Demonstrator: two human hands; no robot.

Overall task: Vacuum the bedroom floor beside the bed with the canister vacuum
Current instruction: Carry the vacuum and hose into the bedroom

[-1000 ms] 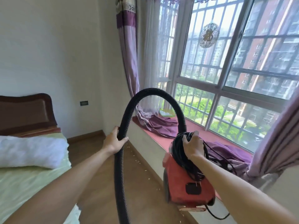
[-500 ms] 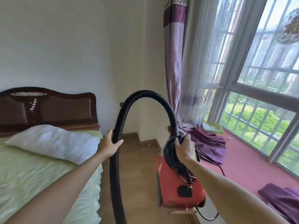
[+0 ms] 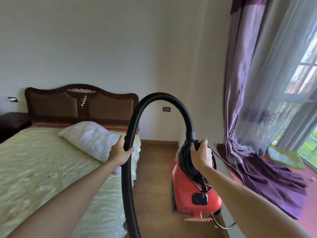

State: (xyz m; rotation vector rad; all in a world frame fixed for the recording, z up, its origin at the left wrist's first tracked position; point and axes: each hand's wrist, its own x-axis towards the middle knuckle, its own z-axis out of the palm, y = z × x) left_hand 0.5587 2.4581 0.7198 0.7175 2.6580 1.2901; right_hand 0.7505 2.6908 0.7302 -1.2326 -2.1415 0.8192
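Note:
A red canister vacuum (image 3: 193, 191) hangs in the air over the wooden floor (image 3: 154, 169) between the bed and the window ledge. My right hand (image 3: 200, 155) grips its top handle together with the coiled black cord (image 3: 187, 160). A ribbed black hose (image 3: 154, 100) arches up from the canister and drops down past the frame's bottom edge. My left hand (image 3: 120, 152) grips the hose on its left, descending side. The hose's nozzle end is out of view.
The bed (image 3: 51, 169) with a green cover and white pillow (image 3: 89, 136) fills the left, its dark headboard (image 3: 80, 103) against the wall. A red window ledge (image 3: 308, 194) with a purple curtain (image 3: 267, 174) pooled on it runs along the right. A dark nightstand (image 3: 12, 121) stands far left.
The view has swung left from the window toward the bed and headboard. Both hands keep their grips, carrying the vacuum along into the gap beside the bed.

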